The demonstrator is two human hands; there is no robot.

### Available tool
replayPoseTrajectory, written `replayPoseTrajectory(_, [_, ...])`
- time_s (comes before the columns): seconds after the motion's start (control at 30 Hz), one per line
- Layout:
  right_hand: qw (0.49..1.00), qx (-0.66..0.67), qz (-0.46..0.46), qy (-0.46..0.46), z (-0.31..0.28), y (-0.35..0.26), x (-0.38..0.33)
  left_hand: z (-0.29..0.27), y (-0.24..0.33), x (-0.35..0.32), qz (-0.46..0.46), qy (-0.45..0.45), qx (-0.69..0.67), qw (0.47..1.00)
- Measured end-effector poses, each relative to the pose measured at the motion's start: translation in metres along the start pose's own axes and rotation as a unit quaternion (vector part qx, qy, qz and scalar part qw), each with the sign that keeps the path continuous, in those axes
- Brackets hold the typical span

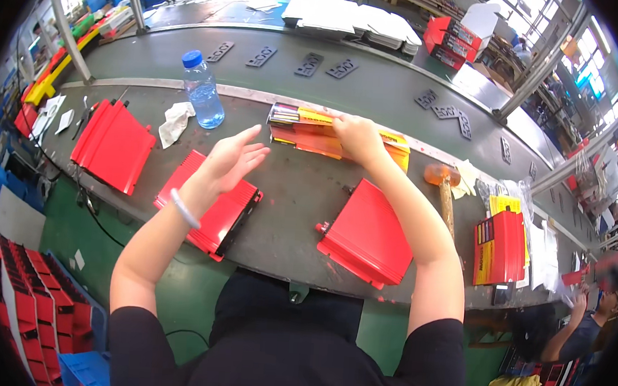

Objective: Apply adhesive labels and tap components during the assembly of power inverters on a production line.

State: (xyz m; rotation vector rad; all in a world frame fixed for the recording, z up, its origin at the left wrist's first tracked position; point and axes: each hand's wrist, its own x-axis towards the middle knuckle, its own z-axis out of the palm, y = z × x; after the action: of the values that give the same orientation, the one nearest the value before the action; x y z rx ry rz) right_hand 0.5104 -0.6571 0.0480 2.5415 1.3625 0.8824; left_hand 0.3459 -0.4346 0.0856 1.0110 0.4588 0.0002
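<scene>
Finding the stack of printed sheets (311, 138) at the far side of the table (286, 216), just inside the metal strip (153, 82) and to the right of the blue-capped bottle (205, 100). Observing the right hand (357, 139) over about its middle, with fingertips partly hidden; cannot tell whether clamped or merely resting. Noting the left hand (232, 161) empty, with thumb apart from fingers, above a red case (215, 219). Judging the stack light, flexible and probably slippery on its glossy faces, prone to creasing; best taken across the middle, on both long edges. Recording the long axis as left to right, roughly along the strip, with the dark-printed end pointing left and the yellow end right
</scene>
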Motion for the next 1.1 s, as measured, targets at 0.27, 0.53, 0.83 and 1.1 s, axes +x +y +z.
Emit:
replayPoseTrajectory(0.27, [0.990, 0.047, 0.020, 0.134, -0.051, 0.019, -0.031, 0.015, -0.010, 0.022, -0.017, -0.096, -0.031, 0.995])
replayPoseTrajectory(0.53, [0.988, 0.019, 0.033, 0.150, -0.077, 0.021, -0.058, 0.029, -0.013, -0.007, 0.003, -0.139, 0.070, 0.988])
replayPoseTrajectory(0.83, [0.985, 0.012, 0.038, 0.168, -0.090, 0.015, -0.075, 0.041, -0.013, -0.023, -0.008, -0.181, 0.050, 0.982])
replayPoseTrajectory(1.1, [0.981, 0.105, 0.117, 0.111, -0.113, 0.004, -0.084, 0.048, -0.018, -0.033, 0.034, -0.179, 0.115, 0.976])
